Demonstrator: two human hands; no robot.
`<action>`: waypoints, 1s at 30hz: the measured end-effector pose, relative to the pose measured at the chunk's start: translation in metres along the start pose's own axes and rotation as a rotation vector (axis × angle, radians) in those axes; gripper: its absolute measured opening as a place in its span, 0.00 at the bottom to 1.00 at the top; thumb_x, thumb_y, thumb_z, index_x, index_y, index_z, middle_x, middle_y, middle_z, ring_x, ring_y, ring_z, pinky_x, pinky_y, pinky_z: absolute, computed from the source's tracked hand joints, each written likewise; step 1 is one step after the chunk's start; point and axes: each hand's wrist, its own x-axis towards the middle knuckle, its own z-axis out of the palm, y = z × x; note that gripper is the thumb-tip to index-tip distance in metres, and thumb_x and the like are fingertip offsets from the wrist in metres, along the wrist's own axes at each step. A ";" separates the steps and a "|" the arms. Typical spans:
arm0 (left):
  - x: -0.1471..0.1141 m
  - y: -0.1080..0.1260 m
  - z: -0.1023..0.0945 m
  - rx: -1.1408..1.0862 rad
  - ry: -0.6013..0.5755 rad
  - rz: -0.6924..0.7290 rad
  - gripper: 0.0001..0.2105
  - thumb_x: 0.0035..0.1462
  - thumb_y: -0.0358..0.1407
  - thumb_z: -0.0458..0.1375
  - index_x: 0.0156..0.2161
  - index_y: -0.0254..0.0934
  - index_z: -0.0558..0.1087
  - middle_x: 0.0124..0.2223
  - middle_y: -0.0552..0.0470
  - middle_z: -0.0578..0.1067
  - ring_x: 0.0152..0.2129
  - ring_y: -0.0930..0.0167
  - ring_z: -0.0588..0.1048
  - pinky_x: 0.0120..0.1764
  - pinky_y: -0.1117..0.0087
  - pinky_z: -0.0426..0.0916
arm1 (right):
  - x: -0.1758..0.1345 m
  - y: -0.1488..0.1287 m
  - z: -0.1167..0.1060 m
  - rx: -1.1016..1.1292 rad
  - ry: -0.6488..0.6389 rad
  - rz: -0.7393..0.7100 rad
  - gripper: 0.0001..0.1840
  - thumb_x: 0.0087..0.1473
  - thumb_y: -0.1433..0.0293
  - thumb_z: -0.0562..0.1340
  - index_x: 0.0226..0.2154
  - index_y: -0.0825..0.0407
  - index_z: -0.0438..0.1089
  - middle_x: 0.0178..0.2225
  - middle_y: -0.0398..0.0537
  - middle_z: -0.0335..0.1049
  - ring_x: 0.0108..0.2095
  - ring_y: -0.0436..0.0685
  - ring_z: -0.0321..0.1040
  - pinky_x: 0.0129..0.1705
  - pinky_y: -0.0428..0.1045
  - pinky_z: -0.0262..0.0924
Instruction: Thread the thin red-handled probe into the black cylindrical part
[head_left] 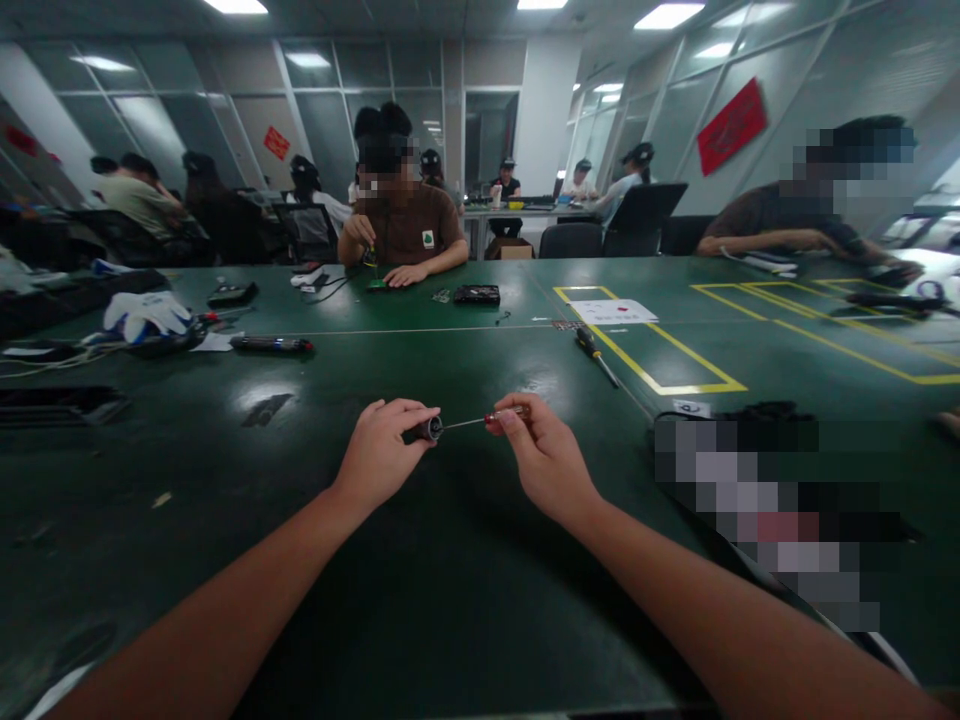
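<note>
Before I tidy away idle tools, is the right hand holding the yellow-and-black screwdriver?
No, that screwdriver lies on the table; the right hand holds a different, thin-shafted tool.

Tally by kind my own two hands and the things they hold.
Hands: 2 (left hand, right hand)
Screwdriver, in the right hand: 1
Dark cylindrical part, in the left hand: 1
Total: 4

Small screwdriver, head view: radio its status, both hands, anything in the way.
Left hand: gripping dark cylindrical part. Right hand: holding small screwdriver, tip at part's open end. Black-and-yellow screwdriver beyond, not between hands.
</note>
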 end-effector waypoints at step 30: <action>0.001 0.001 -0.002 -0.191 0.063 -0.064 0.21 0.58 0.32 0.64 0.57 0.41 0.75 0.55 0.49 0.77 0.50 0.64 0.76 0.55 0.58 0.71 | 0.003 0.004 -0.002 -0.071 0.043 0.065 0.10 0.67 0.61 0.56 0.43 0.47 0.69 0.38 0.47 0.78 0.40 0.58 0.77 0.45 0.55 0.68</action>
